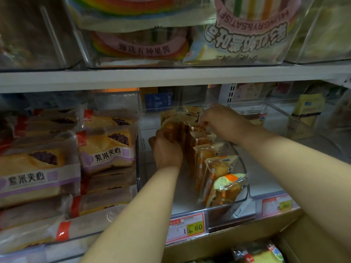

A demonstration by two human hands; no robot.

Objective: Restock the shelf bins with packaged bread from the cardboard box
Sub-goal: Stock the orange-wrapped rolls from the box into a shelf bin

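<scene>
- Bin of clear plastic holds upright bread packets.
- Left hand curls round rearmost packet.
- Right hand pinches a packet top beside it.

single head view, close up, faces forward and slightly down at shelf bins, box edge at bottom

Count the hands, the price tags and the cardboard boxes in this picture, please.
Hands: 2, left hand and right hand, both holding bread packs
Price tags: 2
Box: 1
Total: 5
</scene>
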